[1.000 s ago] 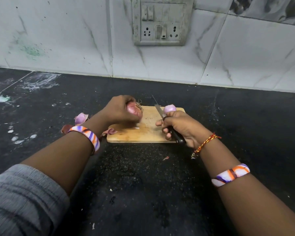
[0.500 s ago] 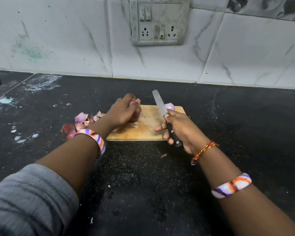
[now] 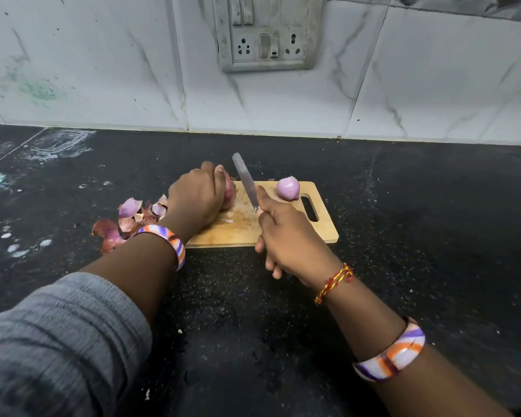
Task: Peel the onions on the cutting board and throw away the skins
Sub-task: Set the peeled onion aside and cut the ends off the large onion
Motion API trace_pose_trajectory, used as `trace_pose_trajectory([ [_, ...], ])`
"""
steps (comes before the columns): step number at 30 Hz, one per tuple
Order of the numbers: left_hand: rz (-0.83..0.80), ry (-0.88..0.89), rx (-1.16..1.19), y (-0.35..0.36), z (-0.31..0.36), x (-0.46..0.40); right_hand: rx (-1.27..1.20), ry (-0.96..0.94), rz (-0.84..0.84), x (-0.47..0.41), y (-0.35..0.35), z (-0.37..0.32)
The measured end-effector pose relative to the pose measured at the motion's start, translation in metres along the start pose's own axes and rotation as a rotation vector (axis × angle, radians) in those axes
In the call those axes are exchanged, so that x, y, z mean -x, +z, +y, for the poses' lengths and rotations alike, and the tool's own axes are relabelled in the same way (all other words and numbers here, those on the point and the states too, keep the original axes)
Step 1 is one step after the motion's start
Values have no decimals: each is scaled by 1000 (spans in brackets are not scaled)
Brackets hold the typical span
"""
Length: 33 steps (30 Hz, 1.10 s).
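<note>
A small wooden cutting board (image 3: 319,230) lies on the black counter. My left hand (image 3: 194,200) presses a red onion (image 3: 229,192) down on the board's left part; most of that onion is hidden under my fingers, with its rooty end facing right. My right hand (image 3: 286,236) grips a knife (image 3: 245,180) by the handle, the blade raised and pointing away, just right of the held onion. A peeled pale-purple onion (image 3: 288,188) sits at the board's far edge near the handle slot. Loose onion skins (image 3: 127,219) lie in a heap on the counter left of the board.
The black counter (image 3: 418,221) runs to a white marble-tiled wall with a switch-and-socket plate (image 3: 265,31). White smears and specks mark the counter at the far left (image 3: 15,245). Small skin scraps lie on the counter in front of the board.
The knife blade has swung left, from near the peeled onion to beside the held onion. My left hand has turned its onion and shifted slightly away. The peeled onion is now uncovered.
</note>
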<state>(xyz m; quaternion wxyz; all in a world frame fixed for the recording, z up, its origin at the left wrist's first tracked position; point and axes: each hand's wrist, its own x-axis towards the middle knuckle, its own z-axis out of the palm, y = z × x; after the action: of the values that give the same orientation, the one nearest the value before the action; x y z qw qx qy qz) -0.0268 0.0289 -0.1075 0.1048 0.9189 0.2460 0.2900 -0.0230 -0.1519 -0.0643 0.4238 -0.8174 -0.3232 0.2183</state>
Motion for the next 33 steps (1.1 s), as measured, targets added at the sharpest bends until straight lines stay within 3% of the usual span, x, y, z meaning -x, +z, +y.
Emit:
trace_pose_trajectory([
  [10, -14, 129, -12, 1, 3, -7, 202, -5, -25, -25, 16, 0],
  [16, 12, 102, -1, 0, 10, -14, 60, 31, -54, -27, 13, 5],
  [19, 22, 166, 33, 0, 8, -14, 52, 47, -73, -16, 16, 7],
  [26, 20, 100, 23, 6, 5, -18, 39, 82, -82, -46, 11, 4],
  [30, 35, 110, 59, 6, 1, -17, 207, 39, -111, -17, 12, 11],
  [33, 48, 156, 70, 6, -3, -13, 287, 57, -95, -43, 22, 7],
])
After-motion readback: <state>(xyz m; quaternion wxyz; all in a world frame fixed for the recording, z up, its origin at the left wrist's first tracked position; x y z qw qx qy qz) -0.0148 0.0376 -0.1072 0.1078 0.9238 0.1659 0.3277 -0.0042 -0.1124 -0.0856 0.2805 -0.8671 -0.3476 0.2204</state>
